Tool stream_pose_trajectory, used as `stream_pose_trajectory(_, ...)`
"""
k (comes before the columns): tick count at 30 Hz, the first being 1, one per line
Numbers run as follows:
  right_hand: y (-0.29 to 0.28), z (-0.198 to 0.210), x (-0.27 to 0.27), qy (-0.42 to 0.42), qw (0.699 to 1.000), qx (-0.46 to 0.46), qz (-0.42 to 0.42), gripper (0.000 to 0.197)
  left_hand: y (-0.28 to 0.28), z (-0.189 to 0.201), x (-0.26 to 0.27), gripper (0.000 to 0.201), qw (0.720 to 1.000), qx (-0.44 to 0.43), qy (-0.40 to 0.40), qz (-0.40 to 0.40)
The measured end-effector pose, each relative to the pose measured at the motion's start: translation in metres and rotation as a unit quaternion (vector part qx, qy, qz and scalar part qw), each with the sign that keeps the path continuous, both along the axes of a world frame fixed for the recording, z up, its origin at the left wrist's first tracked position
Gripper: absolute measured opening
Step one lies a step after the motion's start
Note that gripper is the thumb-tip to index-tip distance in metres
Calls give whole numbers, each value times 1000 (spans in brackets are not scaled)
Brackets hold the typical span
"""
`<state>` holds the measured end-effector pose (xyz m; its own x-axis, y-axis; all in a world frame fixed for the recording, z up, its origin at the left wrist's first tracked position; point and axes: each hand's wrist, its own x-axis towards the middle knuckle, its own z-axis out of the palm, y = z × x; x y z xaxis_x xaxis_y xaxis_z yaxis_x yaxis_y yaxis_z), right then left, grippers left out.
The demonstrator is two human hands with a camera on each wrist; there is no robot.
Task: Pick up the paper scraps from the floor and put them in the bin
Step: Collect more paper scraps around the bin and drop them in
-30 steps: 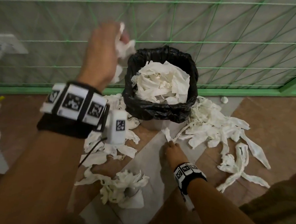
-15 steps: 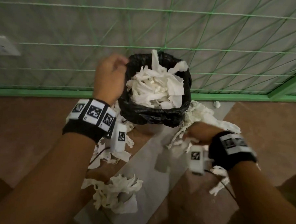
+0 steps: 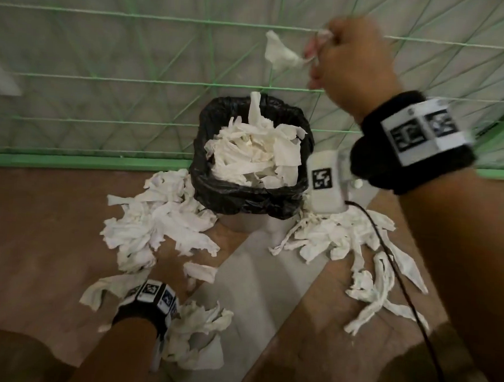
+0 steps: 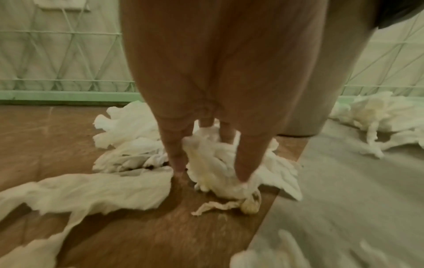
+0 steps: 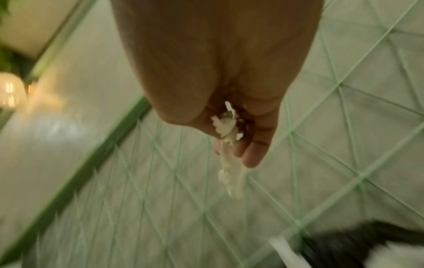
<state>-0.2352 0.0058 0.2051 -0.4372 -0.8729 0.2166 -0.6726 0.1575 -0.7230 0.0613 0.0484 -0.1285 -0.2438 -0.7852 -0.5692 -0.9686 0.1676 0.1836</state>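
Observation:
A bin (image 3: 246, 198) lined with a black bag stands against the fence, heaped with white paper scraps (image 3: 255, 156). My right hand (image 3: 319, 48) is raised above and to the right of the bin and pinches a white paper scrap (image 3: 281, 53); in the right wrist view the scrap (image 5: 230, 172) hangs below the right hand (image 5: 231, 145). My left hand (image 3: 172, 267) is down on the floor in front of the bin. In the left wrist view the left hand (image 4: 211, 170) grips a crumpled clump of paper (image 4: 213, 163) between thumb and fingers.
Scraps lie in piles left of the bin (image 3: 155, 221), right of it (image 3: 344, 236) and near my left wrist (image 3: 196, 337). A green mesh fence (image 3: 134, 79) with a green base rail (image 3: 71, 161) runs behind. A grey strip (image 3: 255, 278) crosses the brown floor.
The left hand let its scraps go at the bin and came down to the floor pile. The right hand took a scrap from the floor and rose above the bin.

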Motion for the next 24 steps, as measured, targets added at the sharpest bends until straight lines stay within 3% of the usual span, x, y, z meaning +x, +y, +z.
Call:
stream_pose_trajectory(3, -10, -46, 19, 119, 984, 103, 82, 26, -12, 10, -4, 29, 998, -60, 9, -19)
stream_pose_trajectory(5, -7, -68, 18, 113, 980, 126, 108, 29, -20, 15, -3, 24, 997, -78, 13, -14)
stream_pose_trajectory(6, -2, -74, 12, 77, 989, 95, 78, 28, -22, 15, -1, 25, 996, -84, 23, -10)
stream_pose_trajectory(8, 10, -86, -12, -4, 998, 3, -62, 22, -21, 15, 1, 32, 996, -83, 38, 13)
stream_pose_trajectory(10, 31, -107, -50, -53, 975, -24, -217, 24, -20, 19, 4, 32, 994, -98, 27, 39)
stream_pose_trajectory(12, 75, -135, -78, -64, 957, 93, -269, 35, -22, 19, 7, 27, 991, -115, 39, 55)
stream_pose_trajectory(13, 104, -154, -84, -37, 945, 212, -246, 45, -22, 21, 8, 25, 991, -107, 46, 63)
stream_pose_trajectory(15, 161, -204, -82, 20, 877, 443, -183, 73, -22, 25, 10, 24, 991, -99, 55, 78)
stream_pose_trajectory(16, 180, -229, -77, 9, 845, 507, -170, 81, -21, 27, 10, 25, 990, -96, 48, 91)
stream_pose_trajectory(18, 202, -254, -65, -151, 814, 531, -180, 70, -20, 31, 8, 31, 988, -93, 28, 120)
stream_pose_trajectory(20, 205, -271, -48, -163, 786, 576, -153, 59, -17, 37, 4, 36, 987, -112, 8, 116)
stream_pose_trajectory(21, 211, -271, -39, -130, 768, 608, -154, 59, -17, 39, 1, 37, 986, -125, 3, 108)
stream_pose_trajectory(24, 218, -271, -29, 25, 785, 613, -83, 83, -21, 46, -8, 36, 978, -170, 55, 107)
